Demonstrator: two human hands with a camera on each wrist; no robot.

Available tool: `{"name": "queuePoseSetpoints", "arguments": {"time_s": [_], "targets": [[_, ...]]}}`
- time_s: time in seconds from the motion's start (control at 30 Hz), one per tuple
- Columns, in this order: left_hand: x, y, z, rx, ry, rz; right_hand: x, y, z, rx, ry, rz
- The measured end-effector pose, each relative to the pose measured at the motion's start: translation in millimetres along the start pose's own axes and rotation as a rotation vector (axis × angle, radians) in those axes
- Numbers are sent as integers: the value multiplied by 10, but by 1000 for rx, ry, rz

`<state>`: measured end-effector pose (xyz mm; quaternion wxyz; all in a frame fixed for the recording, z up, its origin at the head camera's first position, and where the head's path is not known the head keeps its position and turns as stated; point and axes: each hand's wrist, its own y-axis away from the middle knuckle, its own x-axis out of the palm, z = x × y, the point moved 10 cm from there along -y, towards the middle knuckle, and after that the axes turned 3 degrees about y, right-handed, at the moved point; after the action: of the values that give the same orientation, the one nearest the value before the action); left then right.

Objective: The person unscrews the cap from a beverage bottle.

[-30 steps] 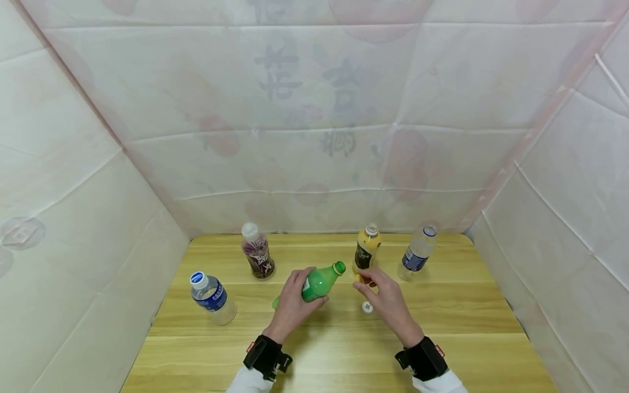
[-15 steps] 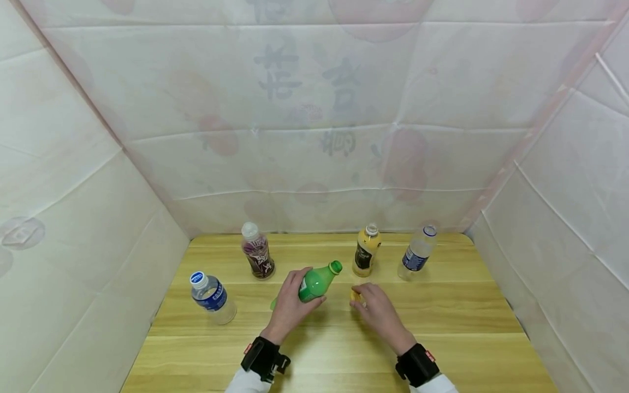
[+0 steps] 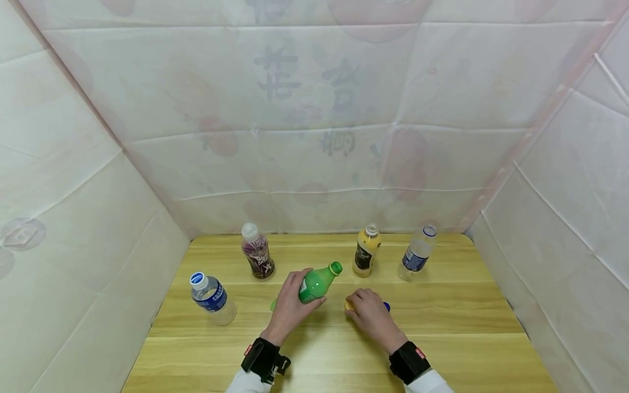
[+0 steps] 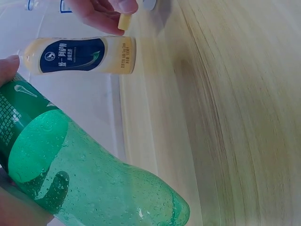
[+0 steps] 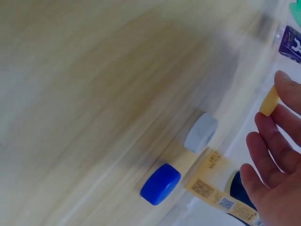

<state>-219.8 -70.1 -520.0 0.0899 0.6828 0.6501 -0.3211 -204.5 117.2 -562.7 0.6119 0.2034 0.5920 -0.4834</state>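
Note:
My left hand (image 3: 289, 311) grips a green plastic bottle (image 3: 316, 285), which leans to the right with its uncapped mouth up. Between thumb and fingers my right hand (image 3: 374, 316) pinches a yellow bottle cap (image 5: 269, 100), just right of the green bottle and low over the wooden table. A blue cap (image 5: 160, 184) and a white cap (image 5: 201, 132) lie on the tabletop. From the head view the blue one peeks out beside the right hand, and the white one is hidden. Behind that hand stands an uncapped yellow drink bottle (image 3: 367, 251).
An uncapped clear bottle (image 3: 416, 254) with a blue label stands at the back right. At the back left is a purple-labelled bottle (image 3: 257, 252) with a white cap. Another clear bottle (image 3: 213, 299), capped, stands at the left. Pale cloth walls (image 3: 314, 164) enclose the table (image 3: 334, 360).
My right hand, pinching the yellow cap, has moved left and nearer to me, away from the yellow bottle. The blue cap has come into view beside it. The left hand has barely shifted.

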Motion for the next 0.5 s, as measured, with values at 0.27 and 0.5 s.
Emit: {"name": "queuePoseSetpoints", "arguments": {"time_s": [0.27,0.5], "targets": [[6,-2,6,-3,-9,13,111,-4,-20,-1,42,47],[12,5,27,-13,-5,19,180,10,12,-19,46,62]]}}
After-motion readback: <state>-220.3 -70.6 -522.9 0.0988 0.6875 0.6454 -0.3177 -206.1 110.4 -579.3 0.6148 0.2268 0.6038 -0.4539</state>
